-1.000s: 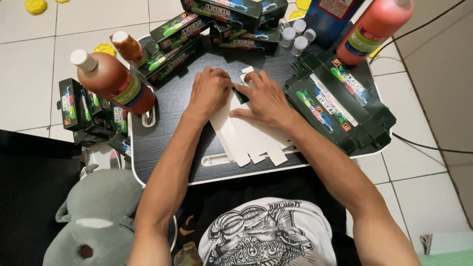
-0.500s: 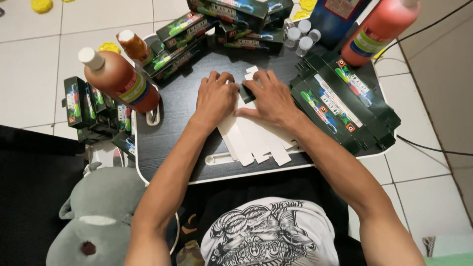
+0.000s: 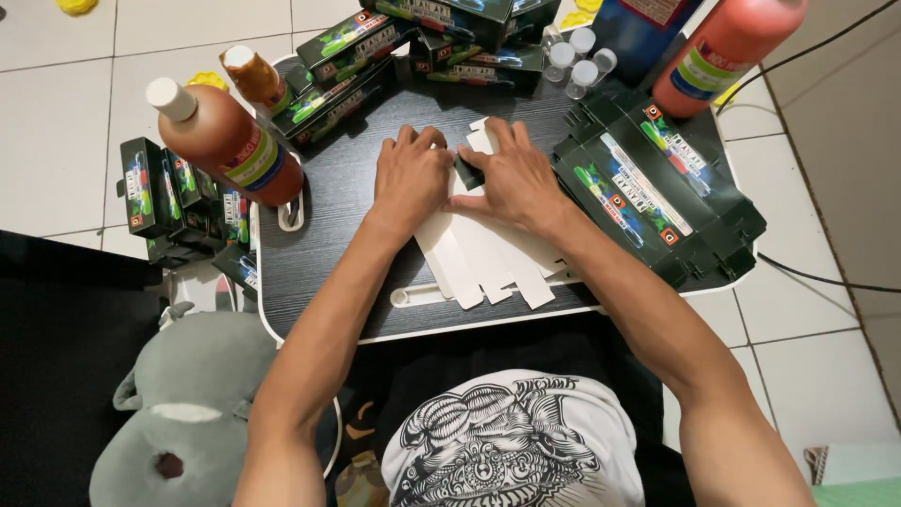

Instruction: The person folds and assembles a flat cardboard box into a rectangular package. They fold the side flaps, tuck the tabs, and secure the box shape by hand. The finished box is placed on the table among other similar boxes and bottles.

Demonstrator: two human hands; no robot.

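Observation:
My left hand [image 3: 410, 178] and my right hand [image 3: 513, 178] press side by side on a flat white cardboard box blank [image 3: 483, 258] that lies white side up on a small black lap table [image 3: 328, 225]. The fingers of both hands bend over the blank's far edge, where a dark flap shows between them. The blank's near tabs stick out toward me from under my wrists.
A stack of flat dark printed box blanks [image 3: 657, 188] lies at the right. Folded dark boxes [image 3: 361, 47] crowd the table's far edge and stand at its left [image 3: 160, 192]. Two brown-orange bottles [image 3: 230, 141], a red bottle [image 3: 727, 47], small white-capped vials [image 3: 577, 52], a grey plush toy [image 3: 178, 413].
Both hands have stayed on the white blank and kept pressing its far edge. The view has shifted slightly; nothing else has moved.

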